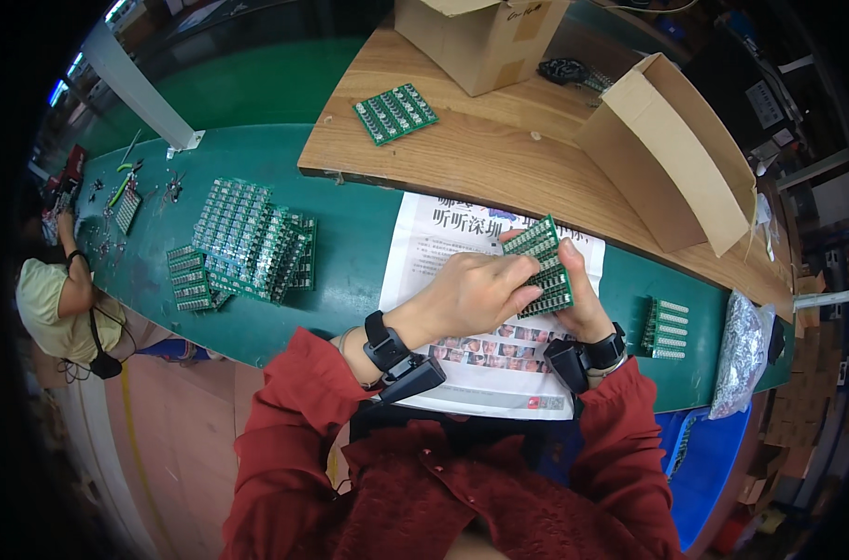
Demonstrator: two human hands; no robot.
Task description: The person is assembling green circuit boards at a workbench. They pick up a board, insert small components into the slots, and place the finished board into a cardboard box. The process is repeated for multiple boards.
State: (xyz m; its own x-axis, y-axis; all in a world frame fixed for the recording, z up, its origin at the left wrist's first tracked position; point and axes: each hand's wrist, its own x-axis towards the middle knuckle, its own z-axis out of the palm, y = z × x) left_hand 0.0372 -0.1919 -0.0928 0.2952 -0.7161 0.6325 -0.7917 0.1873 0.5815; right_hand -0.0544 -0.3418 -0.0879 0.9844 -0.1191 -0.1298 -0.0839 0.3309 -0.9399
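Note:
A green circuit board (555, 276) with rows of small pale components is held tilted above a newspaper sheet (410, 257). My right hand (585, 297) grips it along its right side, the thumb at the edge. Against the left part of its face, my left hand (476, 291) is closed, with curled fingers pressed to it; what lies under those fingertips is hidden. A stack of similar boards (247, 238) stands on the green table to my left. Another small board (667, 329) lies to the right of the newspaper.
On the raised wooden shelf (480, 140) are one board (395, 114) and two cardboard boxes (672, 154). A silvery bubble-wrap bag (740, 355) hangs at the table's right end, above a blue bin (714, 467). At far left, another person (65, 299) works near scattered parts and a metal post (144, 89).

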